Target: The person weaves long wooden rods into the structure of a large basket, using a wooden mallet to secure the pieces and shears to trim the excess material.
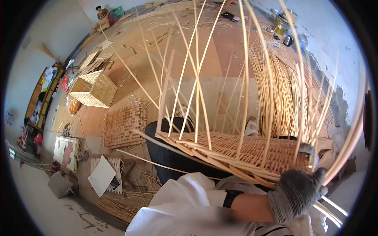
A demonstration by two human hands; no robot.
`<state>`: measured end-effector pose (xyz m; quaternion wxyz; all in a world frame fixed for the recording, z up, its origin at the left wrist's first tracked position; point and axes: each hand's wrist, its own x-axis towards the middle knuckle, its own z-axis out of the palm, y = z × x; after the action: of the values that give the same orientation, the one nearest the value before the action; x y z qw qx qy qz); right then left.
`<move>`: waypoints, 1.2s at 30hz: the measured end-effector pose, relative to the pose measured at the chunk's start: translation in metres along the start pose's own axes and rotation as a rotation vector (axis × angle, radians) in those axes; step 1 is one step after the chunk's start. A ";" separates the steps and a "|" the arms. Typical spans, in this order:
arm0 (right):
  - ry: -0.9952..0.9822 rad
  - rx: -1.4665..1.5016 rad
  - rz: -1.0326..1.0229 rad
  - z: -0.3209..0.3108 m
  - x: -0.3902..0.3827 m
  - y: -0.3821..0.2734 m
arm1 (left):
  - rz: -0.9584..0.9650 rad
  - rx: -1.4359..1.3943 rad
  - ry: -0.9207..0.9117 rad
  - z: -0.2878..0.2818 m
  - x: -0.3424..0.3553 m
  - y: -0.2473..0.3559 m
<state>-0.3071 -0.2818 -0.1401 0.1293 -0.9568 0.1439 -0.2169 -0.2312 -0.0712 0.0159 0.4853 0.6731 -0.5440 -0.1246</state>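
A wicker panel (236, 147), tightly woven in tan rods, lies across my lap with long upright stakes (245, 78) standing from its edges. My left hand (297, 192), in a grey knit glove with a black band at the wrist, reaches across to the panel's right corner. Its fingers are closed around wicker rods (348, 147) that bend upward at the right. Just beyond that corner a small grey patch (310, 152) shows, perhaps my right hand's glove; its fingers are mostly hidden behind the stakes and panel.
Loose rods (277, 94) lie in a big bundle beyond the panel. On the left are a woven box (94, 89), a flat woven mat (124, 126), a white sheet (102, 176) and a picture board (66, 153). A person (103, 15) sits far back; a kettle (288, 40) stands by the right wall.
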 end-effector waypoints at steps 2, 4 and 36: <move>0.011 0.080 0.052 -0.009 0.006 0.002 | 0.152 -0.127 0.141 -0.009 -0.005 -0.002; 0.039 0.187 0.128 -0.019 0.001 0.004 | 0.156 -0.338 0.150 -0.022 -0.009 -0.029; -0.920 -0.047 -1.099 -0.034 0.130 -0.296 | -0.400 -1.359 0.382 -0.061 -0.075 -0.227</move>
<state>-0.1449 -0.0574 0.0306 0.0282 -0.8878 -0.4234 0.1780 -0.0786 0.0100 -0.1595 0.8501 0.3198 -0.1193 -0.4010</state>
